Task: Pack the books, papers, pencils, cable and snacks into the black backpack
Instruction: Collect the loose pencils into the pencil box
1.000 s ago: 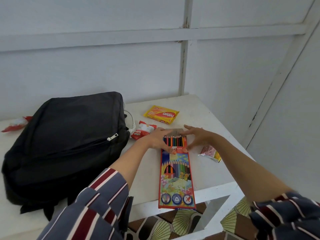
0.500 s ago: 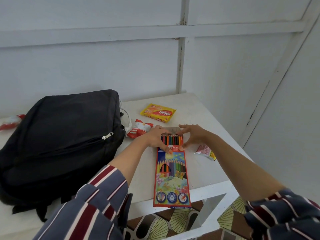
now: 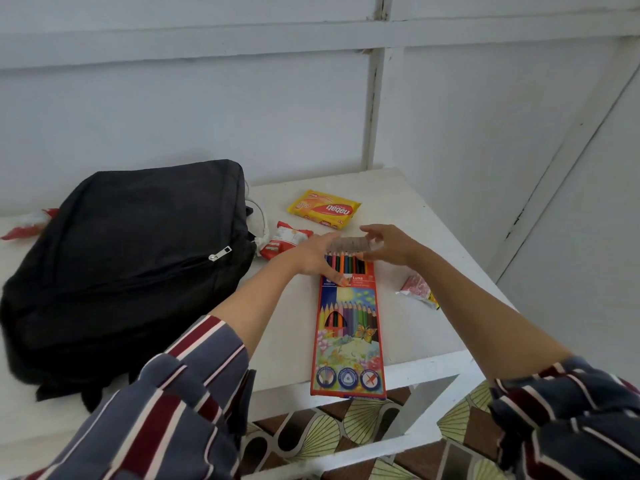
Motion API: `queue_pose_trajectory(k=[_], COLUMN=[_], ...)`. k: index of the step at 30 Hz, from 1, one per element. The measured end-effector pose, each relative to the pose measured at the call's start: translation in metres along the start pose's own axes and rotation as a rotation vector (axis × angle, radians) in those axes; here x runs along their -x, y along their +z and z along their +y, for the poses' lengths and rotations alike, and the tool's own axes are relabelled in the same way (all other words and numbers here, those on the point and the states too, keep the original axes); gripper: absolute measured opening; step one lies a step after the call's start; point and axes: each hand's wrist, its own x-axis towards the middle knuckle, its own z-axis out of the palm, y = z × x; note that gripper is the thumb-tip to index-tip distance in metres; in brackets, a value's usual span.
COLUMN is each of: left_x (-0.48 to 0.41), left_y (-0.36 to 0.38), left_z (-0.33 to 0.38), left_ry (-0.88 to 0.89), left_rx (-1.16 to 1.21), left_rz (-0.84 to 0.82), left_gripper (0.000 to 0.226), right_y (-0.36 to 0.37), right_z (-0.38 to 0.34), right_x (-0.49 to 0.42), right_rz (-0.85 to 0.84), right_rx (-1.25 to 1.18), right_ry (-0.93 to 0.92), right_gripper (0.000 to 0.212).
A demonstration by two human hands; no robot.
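Beside the zipped black backpack point(image 3: 128, 268) on the white table point(image 3: 426, 327), the coloured-pencil box point(image 3: 348, 327) lies open-ended, left hand point(image 3: 311, 259) pinning it, right hand point(image 3: 389, 249) pinching its flap point(image 3: 348, 244); tilted unclosed, pencils point(image 3: 344, 264) could slide out.

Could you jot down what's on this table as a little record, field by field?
surface: white table
bag: black backpack, lying flat, front zip closed
pencils: coloured pencil box, far end open, near end over the table edge
left hand: rests on the box's open end
right hand: holds the box flap
snacks: yellow biscuit pack, red-white packet, pink packet, another packet beyond the bag
cable: white cable beside the backpack
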Motion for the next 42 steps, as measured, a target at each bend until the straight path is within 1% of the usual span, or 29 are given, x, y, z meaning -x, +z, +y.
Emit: queue_pose_trajectory(k=[3, 5, 7, 9, 11, 13, 15, 19, 23, 26, 30, 32, 34, 36, 38, 40, 42], left_x=[0.0, -0.001, -0.001, -0.001, 0.002, 0.005, 0.008, 0.012, 0.012, 0.011, 0.012, 0.011, 0.014, 0.02, 0.025, 0.026, 0.025], left_y=[-0.002, -0.002, -0.002, -0.002, -0.001, 0.002, 0.006, 0.016, 0.019, 0.01, -0.004, -0.008, -0.005, 0.005, 0.017, 0.019, 0.013], left_z=[0.001, 0.001, 0.002, 0.003, 0.002, 0.0, -0.001, 0.002, 0.005, 0.005, 0.005, 0.006, 0.01, 0.014, 0.016, 0.018, 0.016], left_ry=[0.04, 0.051, 0.063, 0.083, 0.095, 0.097, 0.092, 0.074, 0.086, 0.108, 0.115, 0.095, 0.036, -0.065, -0.093, -0.072, -0.023], left_rx=[0.04, 0.088, 0.113, 0.078, 0.02, -0.028, -0.086, -0.185, -0.207, -0.168, -0.124, -0.141, -0.216, -0.327, -0.412, -0.372, -0.291], left_rz=[0.027, 0.054, 0.071, 0.068, 0.058, 0.053, 0.038, 0.023, 0.01, -0.045, -0.178, -0.207, -0.164, -0.105, -0.073, -0.034, 0.001], left_gripper=[0.103, 0.102, 0.102, 0.102, 0.101, 0.104, 0.109, 0.121, 0.129, 0.13, 0.126, 0.123, 0.12, 0.124, 0.126, 0.117, 0.107], right_y=[0.0, -0.001, -0.003, -0.004, -0.004, -0.004, -0.004, -0.006, -0.008, -0.01, -0.012, -0.01, -0.008, -0.008, -0.01, -0.011, -0.013], right_z=[0.0, 0.002, 0.002, 0.002, 0.002, 0.004, 0.007, 0.009, 0.007, 0.006, 0.005, 0.003, 0.002, 0.002, 0.001, -0.001, -0.003], right_x=[-0.002, -0.002, -0.003, -0.002, -0.001, 0.003, 0.006, 0.01, 0.012, 0.012, 0.014, 0.014, 0.014, 0.012, 0.012, 0.011, 0.012], right_rz=[0.088, 0.11, 0.121, 0.129, 0.139, 0.113, 0.053, -0.04, -0.009, 0.012, 0.015, 0.011, 0.016, 0.015, 0.006, -0.003, 0.006], right_rx=[-0.119, -0.179, -0.13, -0.003, 0.062, 0.077, 0.099, 0.109, 0.099, 0.096, 0.075, 0.05, 0.026, 0.007, -0.038, -0.127, -0.203], right_ry=[0.025, 0.039, 0.034, 0.007, -0.036, -0.074, -0.096, -0.091, -0.087, -0.058, -0.007, 0.037, 0.072, 0.097, 0.129, 0.17, 0.197], right_gripper=[0.062, 0.057, 0.045, 0.032, 0.027, 0.027, 0.029, 0.03, 0.027, 0.028, 0.039, 0.046, 0.05, 0.051, 0.049, 0.045, 0.036])
